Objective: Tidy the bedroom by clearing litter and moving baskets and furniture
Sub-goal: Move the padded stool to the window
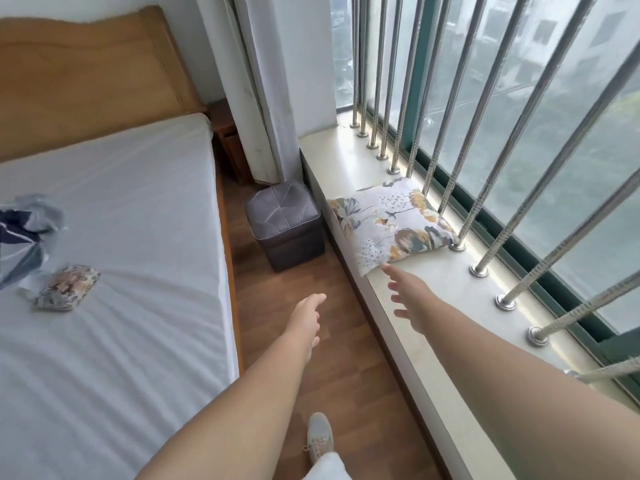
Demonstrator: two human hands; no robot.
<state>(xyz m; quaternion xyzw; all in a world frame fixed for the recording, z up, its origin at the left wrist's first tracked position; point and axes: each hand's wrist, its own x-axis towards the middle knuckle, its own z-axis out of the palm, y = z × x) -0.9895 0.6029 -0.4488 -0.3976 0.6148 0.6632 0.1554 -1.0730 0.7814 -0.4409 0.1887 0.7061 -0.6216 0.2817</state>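
A floral cushion (391, 225) lies on the pale window ledge (433, 299), against the steel bars. My right hand (410, 299) is stretched out over the ledge with fingers spread, its fingertip just short of the cushion's near corner, holding nothing. My left hand (306, 318) reaches forward over the wooden floor, fingers relaxed and empty. A dark grey square stool (284, 223) stands on the floor between the bed and the ledge. On the white mattress (121, 271) lie a small floral pouch (65, 287) and a crumpled grey and navy cloth (24, 233).
A narrow strip of wooden floor (346, 375) runs between the bed and the ledge. A curtain (256, 81) hangs behind the stool. A wooden headboard (86, 71) and a small bedside table (228, 140) stand at the back. Steel bars (450, 98) guard the window.
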